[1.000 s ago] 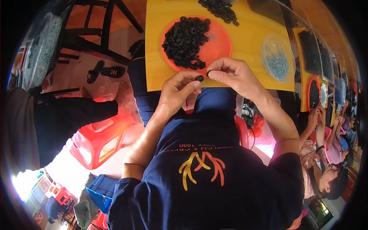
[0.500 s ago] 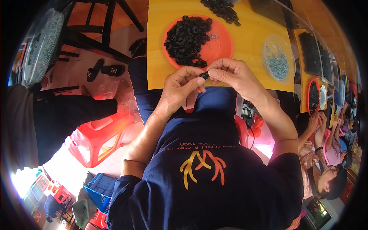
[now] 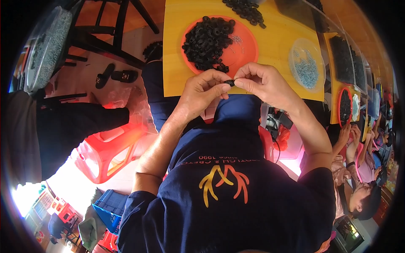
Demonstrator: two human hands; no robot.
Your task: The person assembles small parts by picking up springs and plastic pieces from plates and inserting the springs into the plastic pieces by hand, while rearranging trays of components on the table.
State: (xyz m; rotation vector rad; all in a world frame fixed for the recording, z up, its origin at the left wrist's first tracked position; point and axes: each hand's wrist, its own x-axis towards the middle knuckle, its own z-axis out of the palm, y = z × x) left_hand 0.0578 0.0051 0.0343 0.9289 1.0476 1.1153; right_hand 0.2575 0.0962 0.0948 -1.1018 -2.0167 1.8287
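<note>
Just in front of the yellow table's near edge, a small black ring-like part [image 3: 229,82] is pinched between the thumb and fingers of my left hand [image 3: 203,90]. My right hand [image 3: 262,82] is closed in a pinch at the part's right end; whatever its fingertips hold, if anything, is too small to tell. Beyond my hands lies a round orange-red plate [image 3: 249,50], heaped on its left with black parts [image 3: 206,42]. Several tiny silvery pieces [image 3: 237,40] lie on the plate's right side.
On the yellow table [image 3: 274,46], a clear round tub [image 3: 304,69] of small silvery pieces stands at right. More black parts [image 3: 247,12] lie at the back. Left are a red stool [image 3: 112,147] and a dark chair [image 3: 109,38]; other people [image 3: 358,189] sit at right.
The small black part has shifted slightly right and now shows more between my fingertips. My right hand has moved a little to the right; the left still pinches the part.
</note>
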